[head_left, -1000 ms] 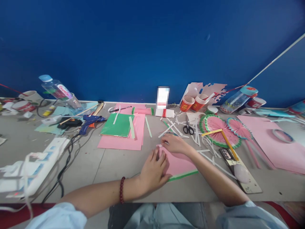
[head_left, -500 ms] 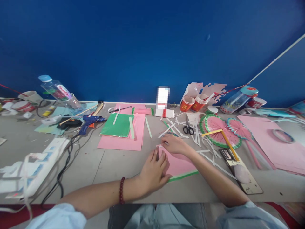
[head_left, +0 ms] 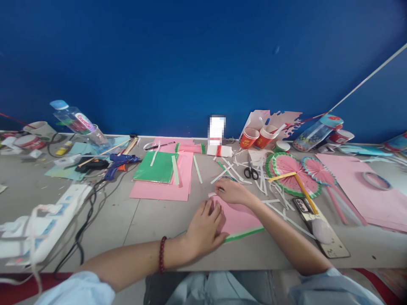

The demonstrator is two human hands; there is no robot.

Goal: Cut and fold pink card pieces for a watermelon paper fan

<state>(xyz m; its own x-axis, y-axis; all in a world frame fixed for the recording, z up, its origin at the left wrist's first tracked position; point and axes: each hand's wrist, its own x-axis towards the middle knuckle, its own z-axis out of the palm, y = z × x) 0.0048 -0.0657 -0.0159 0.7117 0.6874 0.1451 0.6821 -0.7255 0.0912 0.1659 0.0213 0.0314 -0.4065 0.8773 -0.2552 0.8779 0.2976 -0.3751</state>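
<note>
Item: pink sheet point(head_left: 241, 220) with green edging, lying flat on the grey table point(head_left: 149, 220), centre, near the front edge.
Left hand point(head_left: 205, 228): at the sheet's 9 o'clock side, fingers stretched out flat and pressing on it.
Right hand point(head_left: 233, 191): at 12 o'clock, fingers bent onto the far edge; cannot tell whether they pinch it.
1 o'clock: scissors point(head_left: 251, 173) among white paper strips point(head_left: 230, 168).
2 o'clock: watermelon paper fan point(head_left: 291, 176).
10 o'clock: green sheet point(head_left: 155, 167).
</note>
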